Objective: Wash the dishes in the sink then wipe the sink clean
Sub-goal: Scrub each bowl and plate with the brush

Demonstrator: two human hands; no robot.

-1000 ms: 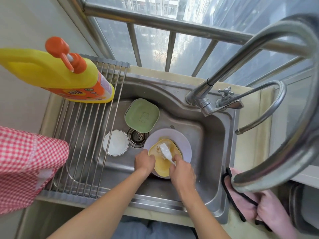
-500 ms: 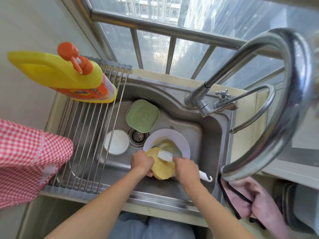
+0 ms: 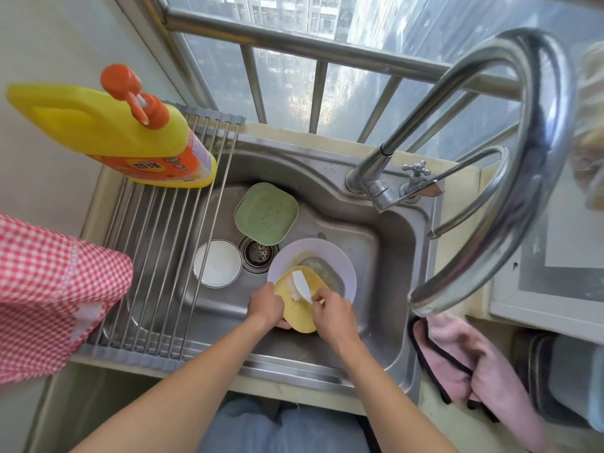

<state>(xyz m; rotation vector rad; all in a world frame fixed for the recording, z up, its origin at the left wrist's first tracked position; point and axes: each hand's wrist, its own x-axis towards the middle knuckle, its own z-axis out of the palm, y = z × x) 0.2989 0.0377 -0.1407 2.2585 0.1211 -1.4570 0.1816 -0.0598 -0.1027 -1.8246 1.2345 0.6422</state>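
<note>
Sink (image 3: 397, 279), steel, w/ drain (image 3: 258, 253) mid-floor.
Yellow dish (image 3: 299, 308): tilted, near side of sink, over edge of white plate (image 3: 340, 259).
L hand (image 3: 265, 307): fingers curled round dish's left rim, gripping.
R hand (image 3: 331, 313): fingers closed on brush (image 3: 302, 284); white head on dish face.
Green dish (image 3: 266, 214): flat, behind drain.
Bowl (image 3: 217, 268): white, left of drain, partly under rack (image 3: 163, 256).
Soap bottle (image 3: 108, 132): yellow, orange pump, on rack's far end.
Pink cloth (image 3: 470, 364): counter, right of sink.
Faucet (image 3: 385, 181): far right corner.
</note>
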